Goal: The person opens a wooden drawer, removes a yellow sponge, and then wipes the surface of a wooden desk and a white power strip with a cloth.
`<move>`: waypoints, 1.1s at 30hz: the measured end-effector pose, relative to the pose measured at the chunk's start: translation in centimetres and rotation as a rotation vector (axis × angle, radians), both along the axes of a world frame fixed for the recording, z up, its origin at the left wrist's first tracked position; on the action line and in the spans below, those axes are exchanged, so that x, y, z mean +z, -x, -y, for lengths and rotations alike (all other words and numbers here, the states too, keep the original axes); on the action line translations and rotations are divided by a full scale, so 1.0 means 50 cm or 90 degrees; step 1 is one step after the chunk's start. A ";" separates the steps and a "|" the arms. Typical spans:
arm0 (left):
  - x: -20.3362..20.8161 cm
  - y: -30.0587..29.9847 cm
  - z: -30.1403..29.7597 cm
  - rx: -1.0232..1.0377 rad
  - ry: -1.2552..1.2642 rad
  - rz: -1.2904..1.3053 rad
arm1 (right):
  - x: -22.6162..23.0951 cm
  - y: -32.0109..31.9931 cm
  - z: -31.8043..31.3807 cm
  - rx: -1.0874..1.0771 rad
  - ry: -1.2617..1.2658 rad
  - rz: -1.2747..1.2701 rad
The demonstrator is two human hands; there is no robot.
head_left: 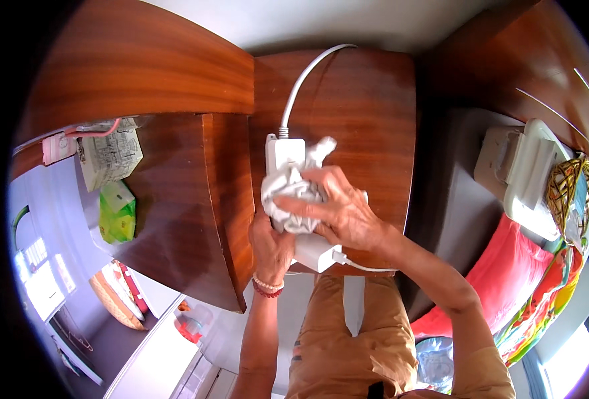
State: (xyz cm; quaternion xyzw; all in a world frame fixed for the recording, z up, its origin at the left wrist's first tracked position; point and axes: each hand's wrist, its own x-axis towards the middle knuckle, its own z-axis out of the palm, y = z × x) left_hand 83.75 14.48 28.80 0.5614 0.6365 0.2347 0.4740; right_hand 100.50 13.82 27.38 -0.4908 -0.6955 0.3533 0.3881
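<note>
A white power strip (285,151) with a thick white cord (297,88) lies over the brown wooden surface in front of me. My left hand (272,247) is closed around the strip's left side, its fingertips partly hidden. A crumpled pale grey cloth (282,185) is pressed onto the strip's middle, with my right hand (345,207) closed on it from the right. One end of the cloth sticks up past the knuckles. At the near end sits a white charger block (316,253), with a thin white cable (367,268) plugged into it.
On the left, a lower wooden surface bears a printed box (110,158) and a green packet (117,216). At right are a white lidded container (524,176), a woven basket (568,194) and a pink cushion (490,279). A wall stands behind the wooden top (364,100).
</note>
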 end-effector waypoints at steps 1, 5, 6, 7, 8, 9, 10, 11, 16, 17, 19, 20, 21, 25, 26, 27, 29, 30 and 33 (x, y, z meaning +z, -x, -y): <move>-0.009 0.010 0.001 -0.019 -0.063 -0.030 | 0.000 0.001 0.006 0.033 0.014 0.015; 0.020 -0.003 -0.004 -0.110 -0.110 -0.171 | 0.030 0.000 -0.005 -0.018 -0.114 0.234; 0.031 -0.009 -0.007 -0.106 -0.108 -0.175 | 0.040 0.012 -0.016 -0.056 -0.145 0.274; 0.042 -0.018 -0.010 -0.120 -0.131 -0.221 | 0.050 0.021 -0.029 -0.101 -0.137 0.285; 0.046 -0.020 -0.010 -0.133 -0.155 -0.268 | 0.057 0.028 -0.042 -0.146 -0.129 0.296; 0.049 -0.025 -0.011 -0.154 -0.152 -0.339 | 0.076 0.015 -0.058 -0.167 -0.110 0.316; 0.052 -0.025 -0.008 -0.155 -0.153 -0.339 | 0.081 0.008 -0.076 -0.183 -0.091 0.329; 0.056 -0.024 -0.006 -0.165 -0.131 -0.351 | 0.071 0.003 -0.094 -0.215 -0.087 0.367; 0.043 -0.015 0.002 -0.148 -0.043 -0.291 | 0.058 -0.009 -0.102 -0.185 -0.053 0.305; 0.034 -0.012 0.003 -0.086 0.010 -0.132 | 0.056 -0.001 -0.087 -0.155 -0.087 0.279; 0.018 -0.015 0.008 0.032 0.073 0.132 | 0.053 0.009 -0.054 -0.088 -0.077 0.232; 0.021 -0.013 0.007 0.032 0.074 0.132 | 0.042 0.010 -0.043 -0.066 -0.080 0.207; 0.029 -0.010 0.003 0.017 0.123 0.126 | 0.028 0.007 -0.040 -0.062 -0.060 0.171; 0.015 -0.007 -0.009 0.073 0.286 0.224 | -0.022 -0.036 -0.056 -0.193 0.029 0.068; 0.016 -0.011 -0.013 0.087 0.312 0.266 | -0.025 -0.040 -0.047 -0.195 0.030 0.068; 0.014 -0.009 -0.015 0.090 0.312 0.265 | -0.018 -0.039 -0.041 -0.146 0.041 0.070; 0.006 -0.005 -0.016 0.123 0.330 0.325 | -0.014 -0.034 -0.025 -0.068 0.055 0.055; 0.003 -0.006 -0.015 0.121 0.331 0.326 | -0.012 -0.032 -0.011 -0.051 0.076 0.031; 0.002 -0.015 -0.014 0.081 0.290 0.331 | -0.019 -0.043 0.027 -0.013 0.117 -0.026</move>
